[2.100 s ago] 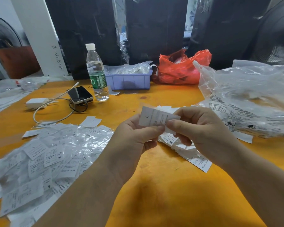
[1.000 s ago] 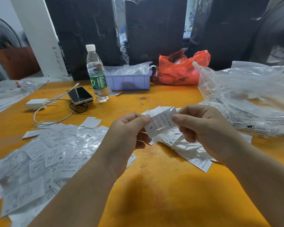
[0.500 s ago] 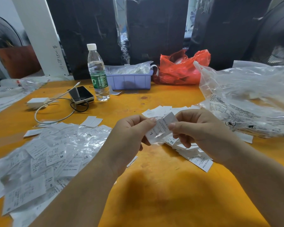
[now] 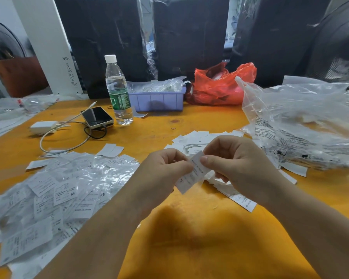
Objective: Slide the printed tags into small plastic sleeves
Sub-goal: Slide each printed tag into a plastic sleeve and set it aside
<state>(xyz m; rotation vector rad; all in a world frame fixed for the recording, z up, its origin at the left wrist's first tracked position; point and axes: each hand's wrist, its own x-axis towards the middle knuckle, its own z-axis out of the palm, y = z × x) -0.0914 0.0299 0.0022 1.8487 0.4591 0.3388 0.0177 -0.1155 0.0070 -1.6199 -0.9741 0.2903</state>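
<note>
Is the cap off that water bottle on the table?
No, the water bottle stands upright beside the phone with its white cap screwed on top.

Both hands over the orange table, near edge, centre. Left hand and right hand pinch one printed tag between them; tag is tilted, "L" at its lower end. Can't tell if a sleeve is round it.

Relative to the held tag:
- just behind and right: loose tag pile on the table
- left: spread of sleeved tags, sizes M, S, XS readable
- far right: big clear plastic bag
- behind left: water bottle, phone with cable, white charger
- behind: purple bin, red bag beside it
</note>
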